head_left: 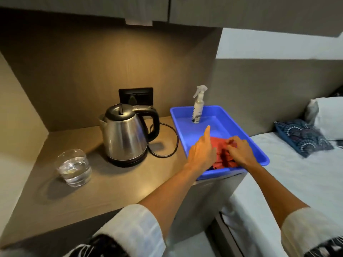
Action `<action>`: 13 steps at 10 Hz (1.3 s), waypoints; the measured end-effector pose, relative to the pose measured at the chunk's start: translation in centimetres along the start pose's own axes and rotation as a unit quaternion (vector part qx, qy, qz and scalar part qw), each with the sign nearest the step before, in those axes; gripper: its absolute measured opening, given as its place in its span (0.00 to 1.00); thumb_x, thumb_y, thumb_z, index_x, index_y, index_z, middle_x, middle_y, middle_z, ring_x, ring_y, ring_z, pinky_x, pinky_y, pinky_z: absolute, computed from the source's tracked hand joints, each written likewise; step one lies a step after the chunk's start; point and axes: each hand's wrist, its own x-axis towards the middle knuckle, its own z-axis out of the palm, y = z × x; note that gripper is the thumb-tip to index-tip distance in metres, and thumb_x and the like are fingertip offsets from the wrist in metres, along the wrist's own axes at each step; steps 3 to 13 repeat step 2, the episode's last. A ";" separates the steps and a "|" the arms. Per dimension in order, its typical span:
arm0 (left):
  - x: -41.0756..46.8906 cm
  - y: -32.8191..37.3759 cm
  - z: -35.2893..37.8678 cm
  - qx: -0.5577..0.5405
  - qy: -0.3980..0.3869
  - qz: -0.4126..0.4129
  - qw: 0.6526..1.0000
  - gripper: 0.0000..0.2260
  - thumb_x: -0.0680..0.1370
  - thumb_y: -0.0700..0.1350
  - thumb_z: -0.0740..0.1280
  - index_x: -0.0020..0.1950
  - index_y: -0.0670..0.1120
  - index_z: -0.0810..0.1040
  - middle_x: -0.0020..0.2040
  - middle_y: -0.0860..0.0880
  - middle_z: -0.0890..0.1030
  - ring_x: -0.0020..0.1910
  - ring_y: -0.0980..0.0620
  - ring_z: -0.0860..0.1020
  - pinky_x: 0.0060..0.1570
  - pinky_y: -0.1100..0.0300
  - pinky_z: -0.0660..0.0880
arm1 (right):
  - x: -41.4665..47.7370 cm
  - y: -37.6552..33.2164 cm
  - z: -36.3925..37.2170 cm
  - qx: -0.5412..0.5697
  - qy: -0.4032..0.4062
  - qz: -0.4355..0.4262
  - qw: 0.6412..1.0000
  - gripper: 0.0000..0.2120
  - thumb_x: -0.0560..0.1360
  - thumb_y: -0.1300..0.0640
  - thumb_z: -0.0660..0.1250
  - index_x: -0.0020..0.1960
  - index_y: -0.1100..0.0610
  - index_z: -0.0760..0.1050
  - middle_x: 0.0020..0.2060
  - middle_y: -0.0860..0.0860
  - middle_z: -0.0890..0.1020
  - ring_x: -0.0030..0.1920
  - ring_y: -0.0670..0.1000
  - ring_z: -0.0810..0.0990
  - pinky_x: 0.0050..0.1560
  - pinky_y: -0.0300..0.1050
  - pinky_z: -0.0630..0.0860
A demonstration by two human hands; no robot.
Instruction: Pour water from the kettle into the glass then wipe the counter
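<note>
A steel kettle with a black handle stands upright on its base on the brown counter. Left of it and nearer to me is a short glass partly filled with water. A red cloth lies crumpled in the near end of a blue tray. Both hands are in the tray. My right hand pinches the cloth's right side. My left hand rests on the cloth's left side, its forefinger pointing away from me; whether its other fingers grip the cloth is hidden.
A white spray bottle stands at the tray's far end. The kettle's black cord loops on the counter between kettle and tray, leading to a wall socket. A bed with pillows lies to the right. Cupboards hang overhead.
</note>
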 end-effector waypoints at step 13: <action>-5.2 -0.4 -1.8 0.169 0.123 0.083 0.974 0.32 0.80 0.48 0.64 0.80 0.46 0.54 0.76 0.46 0.68 0.74 0.47 0.66 0.70 0.51 0.62 | -1.0 0.8 -0.5 -0.301 -0.063 -0.011 0.951 0.25 0.79 0.40 0.47 0.61 0.46 0.79 0.68 0.59 0.69 0.68 0.59 0.66 0.68 0.61 0.55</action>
